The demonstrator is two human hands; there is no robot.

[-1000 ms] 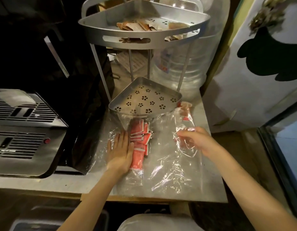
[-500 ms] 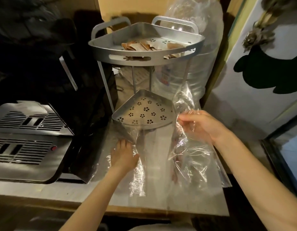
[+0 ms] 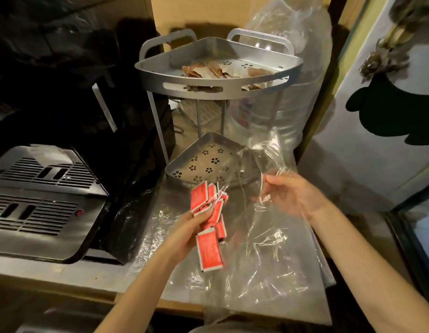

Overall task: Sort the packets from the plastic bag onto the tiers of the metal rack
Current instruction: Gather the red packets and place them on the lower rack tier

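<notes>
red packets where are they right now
In the head view, the red packets sit bunched in the left hand, just in front of the rack's empty lower tier.

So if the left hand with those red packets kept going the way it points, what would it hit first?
Probably the lower tier of the metal rack: the left hand angles its red packets up toward its front rim. Depth is hard to judge.

Dim warm light; steel counter [image 3: 71, 272], black vented appliance [image 3: 40, 195] at left, perhaps a painted wall [image 3: 377, 140] right.
</notes>
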